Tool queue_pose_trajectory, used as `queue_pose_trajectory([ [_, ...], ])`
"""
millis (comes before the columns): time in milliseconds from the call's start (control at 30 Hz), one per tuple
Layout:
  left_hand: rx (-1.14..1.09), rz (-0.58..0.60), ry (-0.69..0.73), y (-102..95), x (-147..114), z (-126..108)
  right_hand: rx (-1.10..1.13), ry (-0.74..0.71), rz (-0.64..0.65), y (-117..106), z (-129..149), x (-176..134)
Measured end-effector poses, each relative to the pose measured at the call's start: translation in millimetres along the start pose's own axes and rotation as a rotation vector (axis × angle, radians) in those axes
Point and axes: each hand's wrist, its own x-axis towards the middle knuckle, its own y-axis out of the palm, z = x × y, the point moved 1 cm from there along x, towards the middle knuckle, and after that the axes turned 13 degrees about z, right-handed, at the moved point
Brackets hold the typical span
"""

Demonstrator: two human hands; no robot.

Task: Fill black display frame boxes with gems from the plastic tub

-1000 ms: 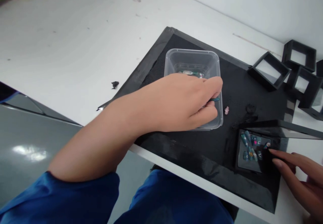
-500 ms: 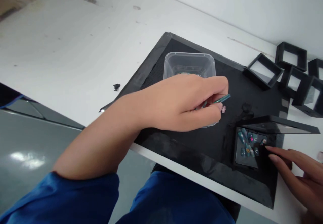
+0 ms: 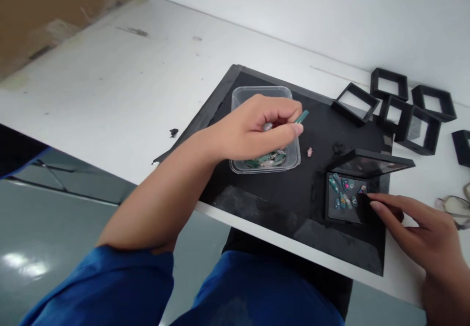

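My left hand (image 3: pixel 268 125) is over the clear plastic tub (image 3: pixel 296 162), its thumb and index finger pinched on a teal press-on nail (image 3: pixel 302 116). Below the hand, more teal and pale nails (image 3: pixel 270 159) lie heaped in the tub. At the right, a small black case (image 3: pixel 327 208) stands with its lid (image 3: pixel 382 163) tilted up. Several decorated teal nails (image 3: pixel 342 197) lie inside it. My right hand (image 3: pixel 422 223) is at the case's right side with thumb and index finger pressed together; something dark is at the fingertips, too unclear to name.
Several black open frames (image 3: pixel 422 130) stand at the back right. A small pink piece (image 3: pixel 310 152) lies on the black mat (image 3: pixel 257 198), between tub and case. A black scrap (image 3: pixel 174 132) is on the white table (image 3: pixel 121 96); glasses (image 3: pixel 455 206) lie at the right edge.
The view has shifted, showing more of the tub and the frames. My left hand has drawn back from the pink piece with the teal nail still pinched. My right hand stays at the case.
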Motion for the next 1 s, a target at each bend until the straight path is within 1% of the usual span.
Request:
queue_pose_trajectory([
  [167, 0.102, -0.034, 0.006, -0.8, 5, 8, 0.054, 0.013, 0.007, 2, 1, 2],
  [300, 0.173, -0.031, -0.011, -3.4, 4, 8, 0.075, 0.034, 0.018, 3, 2, 3],
  [400, 0.159, -0.038, 0.013, -4.6, 3, 5, 0.072, 0.034, 0.023, 3, 2, 4],
  [533, 0.118, -0.046, 0.082, -3.6, 2, 3, 0.063, 0.02, 0.033, 3, 1, 3],
  [667, 0.067, -0.073, 0.114, -0.9, 2, 0, 0.055, -0.008, 0.006, 4, 1, 1],
  [733, 0.013, -0.081, 0.149, 2.5, -1, -10, 0.054, -0.034, -0.02, 5, 3, 2],
  [833, -0.094, -0.02, 0.19, 16.1, -10, -39, 0.057, -0.083, -0.068, 3, 9, 3],
  [867, -0.138, 0.031, 0.181, 24.2, -14, -52, 0.064, -0.088, -0.083, 2, 12, 3],
  [933, -0.28, 0.091, 0.143, 44.6, -22, -76, 0.093, -0.108, -0.126, 0, 19, 2],
  [1000, -0.506, 0.14, 0.123, 68.5, -24, -93, 0.141, -0.135, -0.158, -1, 25, 0],
])
